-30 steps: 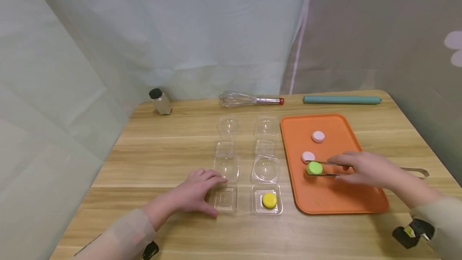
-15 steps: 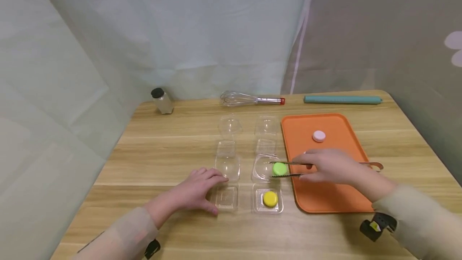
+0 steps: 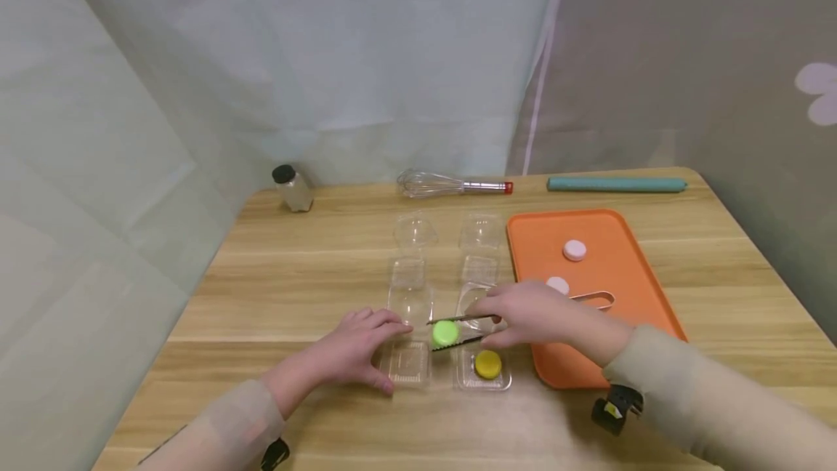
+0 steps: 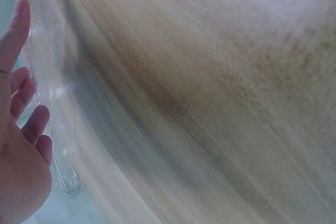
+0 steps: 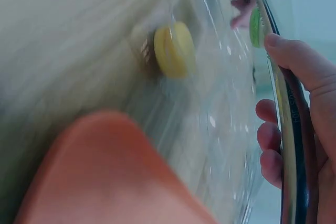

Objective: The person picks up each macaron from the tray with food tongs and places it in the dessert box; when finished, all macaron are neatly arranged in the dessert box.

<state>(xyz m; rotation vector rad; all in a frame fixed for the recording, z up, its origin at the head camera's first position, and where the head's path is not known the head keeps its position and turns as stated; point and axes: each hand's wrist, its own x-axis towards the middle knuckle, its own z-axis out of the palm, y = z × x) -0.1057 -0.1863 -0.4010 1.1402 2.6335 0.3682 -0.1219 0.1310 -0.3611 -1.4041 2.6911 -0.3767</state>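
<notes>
My right hand [image 3: 532, 313] grips metal tongs [image 5: 289, 124], whose tips hold a green macaron [image 3: 445, 333] in the air between the two front clear plastic boxes. Below and left of it is the left box's base [image 3: 409, 363], with nothing inside. My left hand [image 3: 353, 347] is beside that box, thumb and fingers spread at its left edge; whether it touches the plastic I cannot tell. A yellow macaron [image 3: 487, 364] sits in the right box's base [image 3: 466, 382], and in the right wrist view it shows through the clear wall.
An orange tray [image 3: 543, 231] with two pale pink macarons [image 3: 575, 250] lies on the right. Two more clear boxes [image 3: 480, 231] stand open behind. Along the back are a whisk [image 3: 451, 184], a teal rod [image 3: 615, 184] and a black-capped jar [image 3: 293, 188].
My right hand has carried the green macaron in the tongs leftward, from over the tray to between the front boxes. The left hand has stayed in place.
</notes>
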